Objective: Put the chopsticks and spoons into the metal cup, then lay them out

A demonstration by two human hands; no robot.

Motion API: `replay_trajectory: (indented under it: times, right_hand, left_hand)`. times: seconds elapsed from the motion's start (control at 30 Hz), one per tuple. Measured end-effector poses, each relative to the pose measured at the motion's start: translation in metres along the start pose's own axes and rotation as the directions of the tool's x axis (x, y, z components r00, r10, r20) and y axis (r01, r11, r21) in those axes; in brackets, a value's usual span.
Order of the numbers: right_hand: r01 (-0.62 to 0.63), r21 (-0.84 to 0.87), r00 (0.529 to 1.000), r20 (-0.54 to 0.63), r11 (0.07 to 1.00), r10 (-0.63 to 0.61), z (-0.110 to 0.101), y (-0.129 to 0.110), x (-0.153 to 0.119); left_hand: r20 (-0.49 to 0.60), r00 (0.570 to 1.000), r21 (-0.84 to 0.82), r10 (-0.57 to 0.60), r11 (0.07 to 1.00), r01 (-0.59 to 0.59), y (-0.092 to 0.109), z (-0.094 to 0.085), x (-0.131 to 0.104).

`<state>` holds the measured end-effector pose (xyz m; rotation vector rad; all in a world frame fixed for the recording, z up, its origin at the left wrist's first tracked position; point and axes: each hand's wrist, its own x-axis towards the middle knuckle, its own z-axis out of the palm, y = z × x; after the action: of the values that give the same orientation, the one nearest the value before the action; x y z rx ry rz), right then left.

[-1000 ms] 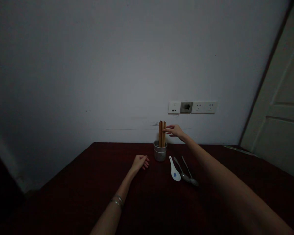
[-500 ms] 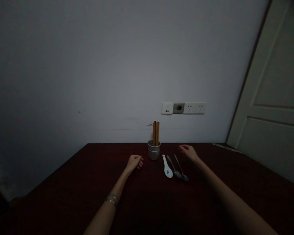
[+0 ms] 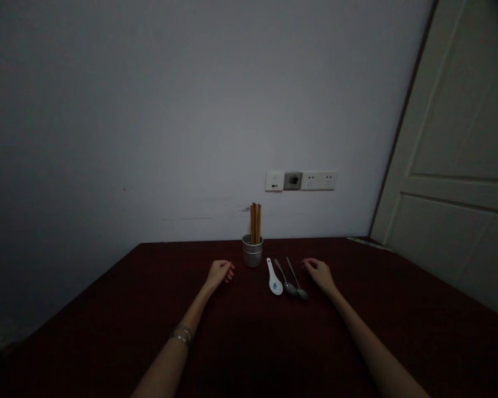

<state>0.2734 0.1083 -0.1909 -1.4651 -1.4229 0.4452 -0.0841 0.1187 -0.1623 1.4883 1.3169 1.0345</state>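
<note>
A metal cup (image 3: 253, 255) holds several wooden chopsticks (image 3: 255, 224) upright near the wall. To its right lie a white ceramic soup spoon (image 3: 275, 283) with a blue mark and two metal spoons (image 3: 289, 286) (image 3: 302, 293), side by side with their bowls toward me. My left hand (image 3: 221, 271) rests left of the cup, fingers loosely bent and slightly apart, holding nothing I can see. Just right of the metal spoons is my right hand (image 3: 318, 273). Its fingers are loosely curved, apart from the spoon handles, with nothing visible in them.
Everything stands on a dark red table (image 3: 249, 331) that meets a pale wall (image 3: 191, 138). Wall sockets (image 3: 301, 181) sit above the back edge. A panelled door (image 3: 452, 188) is at the right, and a thin flat strip (image 3: 367, 244) lies at the far right corner.
My right hand has come down and toward me, and sits a little farther right of the spoons. My left hand stays left of the cup. The view has turned slightly to the right.
</note>
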Motion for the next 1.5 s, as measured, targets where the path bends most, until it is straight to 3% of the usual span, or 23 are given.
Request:
replay_trajectory:
  times: [0.33,0.83,0.97,1.1,1.17,1.23,1.37,1.5]
  right_hand:
    - [0.011,-0.140,0.999,0.035,0.990,-0.006,-0.002,-0.008,-0.005]
    - [0.013,-0.114,1.000,0.020,0.993,-0.011,-0.002,-0.009,-0.003]
    - [0.019,-0.117,1.000,0.025,0.993,-0.017,-0.003,-0.010,-0.003]
    - [0.013,-0.112,0.999,0.032,0.994,-0.010,-0.003,-0.010,-0.002]
    - [-0.001,-0.112,1.000,0.027,0.994,0.004,-0.003,-0.010,-0.002]
    - [-0.015,-0.108,1.000,0.024,0.994,0.017,-0.003,-0.010,-0.002]
    - [-0.030,-0.113,0.999,0.015,0.993,0.032,-0.003,-0.010,-0.001]
    - [-0.027,-0.121,1.000,0.009,0.992,0.029,-0.003,-0.009,-0.001]
  left_hand:
    - [-0.001,0.999,0.019,0.050,0.999,-0.050,-0.009,0.000,0.006]
    - [0.000,1.000,0.073,-0.011,0.997,0.011,-0.002,0.003,0.002]
    - [0.102,0.991,0.180,-0.087,0.981,0.068,0.013,0.000,-0.002]
    - [0.286,0.942,0.365,-0.178,0.929,0.065,0.039,-0.001,-0.013]
    - [0.331,0.927,0.408,-0.175,0.913,0.027,0.052,0.007,-0.020]
    - [0.313,0.940,0.385,-0.136,0.923,0.006,0.062,0.022,-0.025]
    - [0.185,0.977,0.297,-0.104,0.954,0.045,0.069,0.064,-0.027]
    - [0.050,0.998,0.415,0.028,0.909,-0.046,0.066,0.095,-0.023]
